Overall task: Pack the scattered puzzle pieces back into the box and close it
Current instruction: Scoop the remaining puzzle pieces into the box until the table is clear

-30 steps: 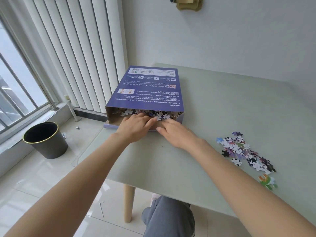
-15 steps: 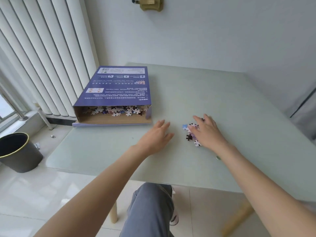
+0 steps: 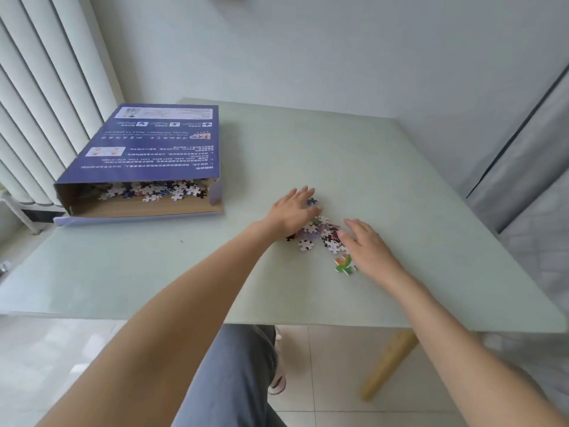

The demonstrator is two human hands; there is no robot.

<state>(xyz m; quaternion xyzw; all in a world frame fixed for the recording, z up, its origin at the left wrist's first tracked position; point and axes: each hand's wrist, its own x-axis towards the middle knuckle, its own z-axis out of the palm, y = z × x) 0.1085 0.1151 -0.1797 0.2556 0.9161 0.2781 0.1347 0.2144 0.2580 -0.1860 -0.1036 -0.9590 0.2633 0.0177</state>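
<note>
Our hands flanked the loose puzzle pieces [image 3: 320, 234] mid-bench.

Our left hand [image 3: 292, 211] and right hand [image 3: 368, 248] lay flat, fingers spread, either side of the heap. The blue puzzle box [image 3: 147, 149] sat far-left near the bench [image 3: 154, 272] edge, mouth open, pieces inside; bare surface lay between.

1. A blue puzzle box [image 3: 147, 149] lies flat at the far left of the pale green tabletop [image 3: 385, 167], its near end open, with pieces piled inside
2. A loose heap of puzzle pieces [image 3: 320, 232] lies well to the box's right
3. The left hand [image 3: 292, 211] rests on the heap's left side, fingers straight
4. The right hand [image 3: 369, 245] lies flat along its right edge, beside an orange-green piece [image 3: 345, 264]
</note>
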